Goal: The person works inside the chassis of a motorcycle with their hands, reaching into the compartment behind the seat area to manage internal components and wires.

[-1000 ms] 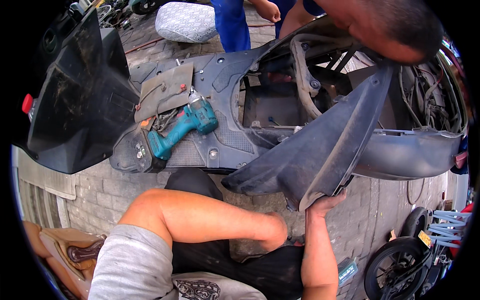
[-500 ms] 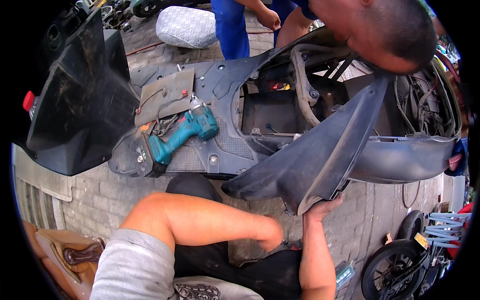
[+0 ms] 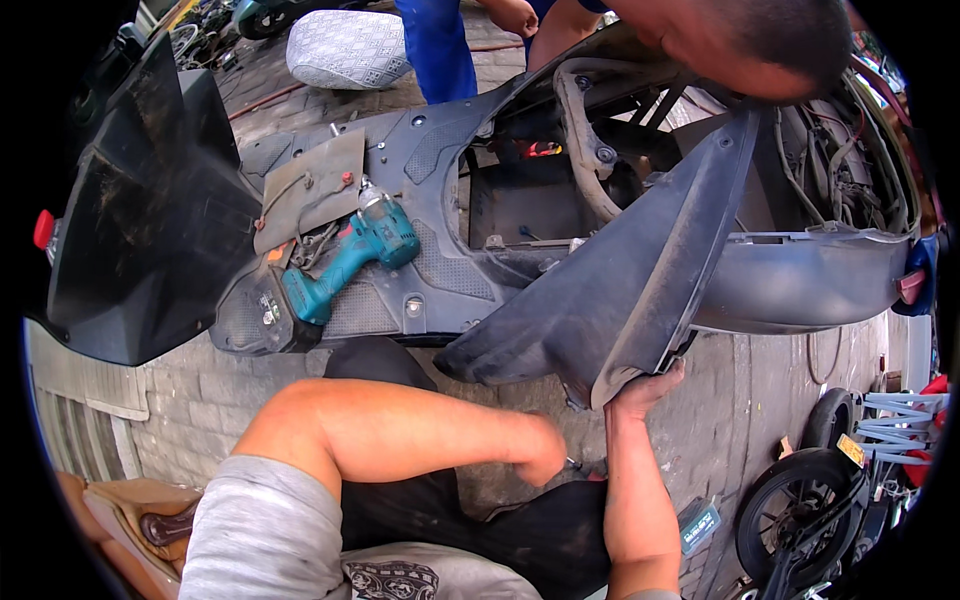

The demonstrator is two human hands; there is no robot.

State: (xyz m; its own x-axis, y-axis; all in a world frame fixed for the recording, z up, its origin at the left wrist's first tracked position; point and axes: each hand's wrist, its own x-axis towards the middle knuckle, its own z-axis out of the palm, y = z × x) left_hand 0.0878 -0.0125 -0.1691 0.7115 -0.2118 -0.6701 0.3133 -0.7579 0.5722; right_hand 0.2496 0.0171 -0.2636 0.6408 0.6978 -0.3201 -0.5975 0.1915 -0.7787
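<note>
Dark plastic body panel point(image 3: 620, 290), dusty: the right hand point(image 3: 640, 392) is gripping its near lower edge, fingers curling around it, at centre-right. The left hand point(image 3: 548, 462) is reaching low beneath the panel; its grip cannot be told. A teal cordless drill point(image 3: 340, 262) is lying on the scooter footboard point(image 3: 440, 270), far left.

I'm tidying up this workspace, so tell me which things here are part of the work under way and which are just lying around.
In use:
- right hand, gripping the lower edge of the dark body panel
- left hand, low beneath that panel
- stripped scooter body

Lying about:
- teal cordless drill on the footboard
- patterned seat
- loose wheel
</note>
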